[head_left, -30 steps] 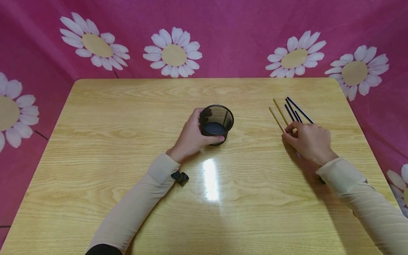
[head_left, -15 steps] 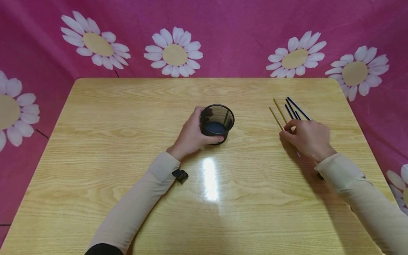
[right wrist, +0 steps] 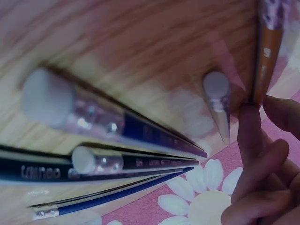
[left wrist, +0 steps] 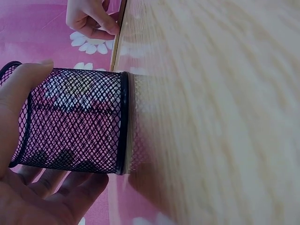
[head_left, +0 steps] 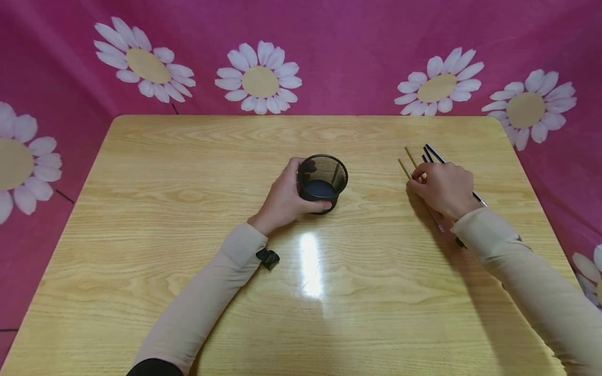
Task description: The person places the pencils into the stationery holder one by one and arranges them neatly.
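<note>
My left hand point(head_left: 282, 198) grips a black mesh pencil cup point(head_left: 322, 177) near the middle of the table, thumb on the near side and fingers around the far side. In the left wrist view the cup point(left wrist: 77, 122) stands upright with its base at the tabletop. To the right, my right hand point(head_left: 444, 188) pinches a yellow pencil point(right wrist: 269, 51) between thumb and forefinger. A second yellow pencil point(head_left: 411, 155) lies beside it. Several dark pencils lie fanned under and beyond that hand, among them a blue one point(right wrist: 154, 136) with a white eraser; the hand partly hides them in the head view.
The wooden table point(head_left: 188, 156) fills most of the head view. Behind it hangs a pink cloth point(head_left: 348, 57) with white flowers. A bright light reflection point(head_left: 310, 266) lies on the tabletop between the arms.
My right hand has moved away from me and slightly left, its fingers shifting up along the yellow pencil. The left hand and the cup have stayed almost still.
</note>
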`<state>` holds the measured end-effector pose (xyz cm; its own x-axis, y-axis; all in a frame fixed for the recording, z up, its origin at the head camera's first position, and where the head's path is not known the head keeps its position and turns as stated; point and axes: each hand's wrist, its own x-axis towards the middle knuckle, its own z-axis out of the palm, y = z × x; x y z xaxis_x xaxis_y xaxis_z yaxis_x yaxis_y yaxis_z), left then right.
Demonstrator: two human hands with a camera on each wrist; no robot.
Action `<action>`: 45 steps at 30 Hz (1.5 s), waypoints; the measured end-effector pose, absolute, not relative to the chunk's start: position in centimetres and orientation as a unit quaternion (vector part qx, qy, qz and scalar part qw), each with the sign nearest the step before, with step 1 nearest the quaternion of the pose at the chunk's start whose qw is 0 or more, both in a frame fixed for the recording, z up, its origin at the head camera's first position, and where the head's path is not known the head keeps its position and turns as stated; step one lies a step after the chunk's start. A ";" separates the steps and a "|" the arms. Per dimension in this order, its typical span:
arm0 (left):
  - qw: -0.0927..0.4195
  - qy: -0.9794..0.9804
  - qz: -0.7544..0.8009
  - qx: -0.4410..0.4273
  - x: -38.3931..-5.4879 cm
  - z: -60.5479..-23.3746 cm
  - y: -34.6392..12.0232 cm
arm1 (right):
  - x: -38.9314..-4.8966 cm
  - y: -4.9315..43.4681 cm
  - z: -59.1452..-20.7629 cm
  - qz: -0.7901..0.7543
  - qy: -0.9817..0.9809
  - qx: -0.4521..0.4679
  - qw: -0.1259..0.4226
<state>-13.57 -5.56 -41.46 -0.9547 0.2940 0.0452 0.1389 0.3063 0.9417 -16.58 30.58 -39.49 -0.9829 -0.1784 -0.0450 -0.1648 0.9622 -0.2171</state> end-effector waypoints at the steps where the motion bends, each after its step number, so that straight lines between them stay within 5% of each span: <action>1: 0.068 0.806 0.573 0.135 -13.6 -41.5 -5.5 | -16.6 30.6 -39.5 -0.108 0.990 -0.086 0.034; 15: 0.062 0.814 0.561 0.139 -13.6 -41.4 -5.4 | -16.7 30.8 -39.2 -0.113 0.990 -0.075 0.034; 45: 0.061 0.811 0.565 0.142 -13.8 -41.9 -5.5 | -15.5 22.2 -30.7 -0.338 0.888 -0.176 -0.258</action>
